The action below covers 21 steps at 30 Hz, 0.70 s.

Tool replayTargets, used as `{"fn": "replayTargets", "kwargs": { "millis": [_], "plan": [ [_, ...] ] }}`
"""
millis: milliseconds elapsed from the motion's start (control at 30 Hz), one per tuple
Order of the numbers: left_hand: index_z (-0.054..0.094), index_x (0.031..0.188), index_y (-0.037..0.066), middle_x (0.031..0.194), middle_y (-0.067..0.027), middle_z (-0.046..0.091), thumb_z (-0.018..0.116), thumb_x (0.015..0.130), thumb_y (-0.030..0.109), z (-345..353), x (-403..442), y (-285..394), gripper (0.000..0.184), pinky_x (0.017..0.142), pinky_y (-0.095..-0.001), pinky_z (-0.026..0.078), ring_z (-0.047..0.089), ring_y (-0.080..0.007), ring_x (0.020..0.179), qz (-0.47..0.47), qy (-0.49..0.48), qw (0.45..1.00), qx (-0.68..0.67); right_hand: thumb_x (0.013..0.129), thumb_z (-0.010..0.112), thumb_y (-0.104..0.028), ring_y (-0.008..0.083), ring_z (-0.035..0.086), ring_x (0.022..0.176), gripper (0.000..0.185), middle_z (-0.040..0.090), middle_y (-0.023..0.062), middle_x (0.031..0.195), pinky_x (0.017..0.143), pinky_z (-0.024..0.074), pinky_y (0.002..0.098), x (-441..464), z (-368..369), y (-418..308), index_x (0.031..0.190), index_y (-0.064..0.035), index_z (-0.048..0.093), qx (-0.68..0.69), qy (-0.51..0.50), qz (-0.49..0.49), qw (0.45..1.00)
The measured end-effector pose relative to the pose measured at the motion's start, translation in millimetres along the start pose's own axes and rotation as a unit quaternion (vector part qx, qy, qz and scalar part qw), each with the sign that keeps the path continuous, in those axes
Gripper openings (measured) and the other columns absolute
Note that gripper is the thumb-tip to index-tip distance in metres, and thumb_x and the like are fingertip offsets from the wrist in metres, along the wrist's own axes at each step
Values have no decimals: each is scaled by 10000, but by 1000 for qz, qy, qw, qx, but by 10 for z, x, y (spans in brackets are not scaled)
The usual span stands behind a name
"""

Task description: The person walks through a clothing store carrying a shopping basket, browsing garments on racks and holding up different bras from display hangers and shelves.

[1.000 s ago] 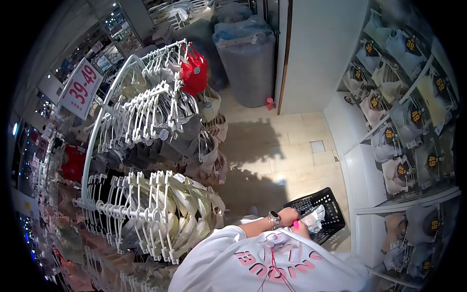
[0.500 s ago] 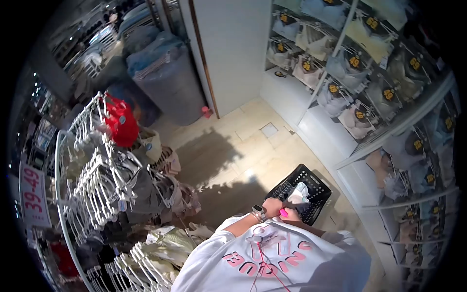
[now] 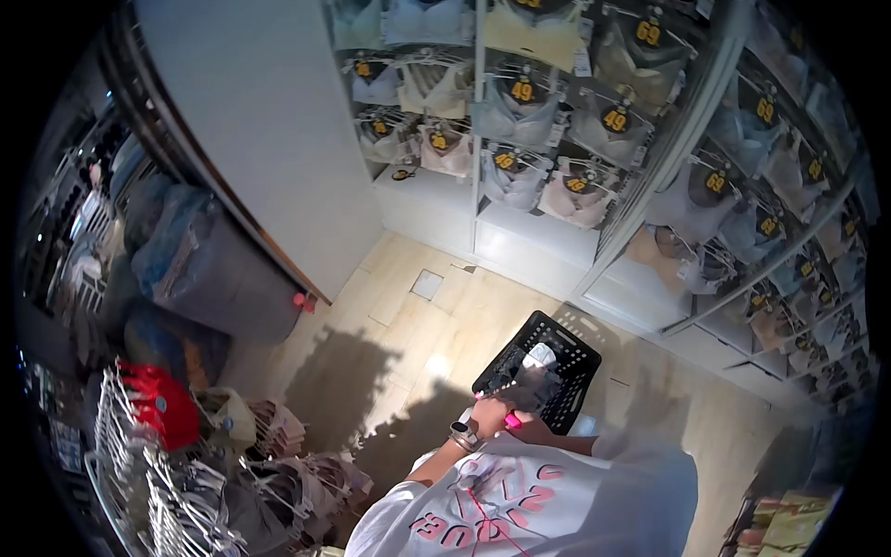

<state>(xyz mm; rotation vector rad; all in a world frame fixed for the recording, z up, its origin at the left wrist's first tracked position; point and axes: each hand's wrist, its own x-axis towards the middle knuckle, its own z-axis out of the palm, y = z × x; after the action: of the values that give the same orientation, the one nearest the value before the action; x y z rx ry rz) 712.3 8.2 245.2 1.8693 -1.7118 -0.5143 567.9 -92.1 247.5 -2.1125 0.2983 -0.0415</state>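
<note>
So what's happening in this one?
A person in a white top has both hands close together at the near end of a black basket: the left hand, with a watch on its wrist, and the right hand. Something pink shows between them; their exact grip is unclear. A white item lies in the basket. Bras hang along the wall, and a red garment hangs at the left.

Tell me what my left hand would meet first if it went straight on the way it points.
Your left hand would probably meet the dark item at the basket first; depth is unclear, so they may already be touching.
</note>
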Motion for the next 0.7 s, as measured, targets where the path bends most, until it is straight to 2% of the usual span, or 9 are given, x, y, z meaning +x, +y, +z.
{"fn": "replayTargets", "kwargs": {
  "millis": [100,133,233,300,333,467,567,600,700],
  "plan": [
    [629,838,108,816,-88,644,655,620,162,75,234,-54,226,723,-412,497,623,-299,848,14,-4,999,38,773,693,-335,326,642,732,331,645,169,782,659,488,411,29,-19,302,908,-42,615,13,32,83,996],
    [630,912,116,816,-94,642,667,643,154,23,337,-31,274,729,-411,501,624,-300,836,18,-36,998,52,779,678,-350,331,644,750,332,649,170,798,659,487,409,45,-63,365,899,-46,623,-29,13,131,991],
    [632,884,119,798,-85,633,663,647,148,59,661,-143,241,723,-411,499,626,-286,842,64,-3,997,45,784,666,-365,338,642,768,348,651,181,822,669,485,416,160,-211,472,902,-41,622,39,65,97,992],
    [635,844,113,805,-81,627,635,675,151,149,849,-305,173,739,-395,492,615,-271,852,90,-4,994,69,777,663,-410,355,642,798,399,654,193,857,702,491,423,291,-308,416,916,-39,616,26,64,197,978],
    [637,842,113,804,-77,629,620,688,139,77,948,-283,157,740,-389,492,611,-270,842,80,-29,993,78,778,657,-420,362,642,809,407,655,194,858,708,494,430,327,-411,264,923,-42,616,37,86,209,973],
    [657,869,122,839,-84,655,615,687,103,-16,1435,-583,188,742,-391,492,604,-281,805,129,-35,987,94,800,618,-404,392,637,814,401,656,203,861,712,501,466,679,-612,192,990,-52,602,66,209,182,959],
    [655,853,118,822,-84,653,607,678,79,-60,1961,-710,185,726,-377,492,602,-284,799,185,-40,982,8,830,566,-340,411,630,787,348,652,213,845,703,500,500,930,-798,451,1030,-56,578,38,231,216,948],
    [649,834,112,793,-79,644,601,680,67,-113,2142,-607,167,709,-368,491,595,-288,792,207,1,978,-33,837,548,-321,415,627,776,330,651,216,839,694,499,506,987,-918,518,1031,-56,572,30,268,219,938],
    [641,817,109,767,-75,631,610,682,80,-75,2741,-493,142,699,-373,487,587,-289,766,230,-58,971,27,851,508,-277,421,624,753,287,647,223,825,672,498,515,1104,-1213,731,1026,-55,556,17,335,249,909]
  ]
}}
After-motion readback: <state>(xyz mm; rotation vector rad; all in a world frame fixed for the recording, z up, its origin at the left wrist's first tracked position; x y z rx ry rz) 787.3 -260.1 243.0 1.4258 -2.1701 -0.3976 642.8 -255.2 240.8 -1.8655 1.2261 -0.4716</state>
